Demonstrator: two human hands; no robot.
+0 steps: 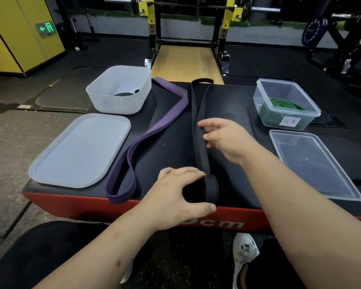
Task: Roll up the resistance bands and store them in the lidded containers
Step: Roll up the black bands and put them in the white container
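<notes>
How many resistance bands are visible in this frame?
4: black band half-rolled in the left hand, purple band loose beside it, green roll in the clear container, dark roll in the white tub, which may hide more.

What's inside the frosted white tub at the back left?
A coiled black band lies on the bottom of the frosted white plastic tub. Its near wall covers the coil's front part, so anything else low against that wall cannot be seen.

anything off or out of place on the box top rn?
Nothing spilled or damaged. Only oddity: the purple band lies unrolled and kinked, its near loop at the platform's front edge. The left hand grips the black band's rolled end; the right hand is at its flat length, blurred.
</notes>
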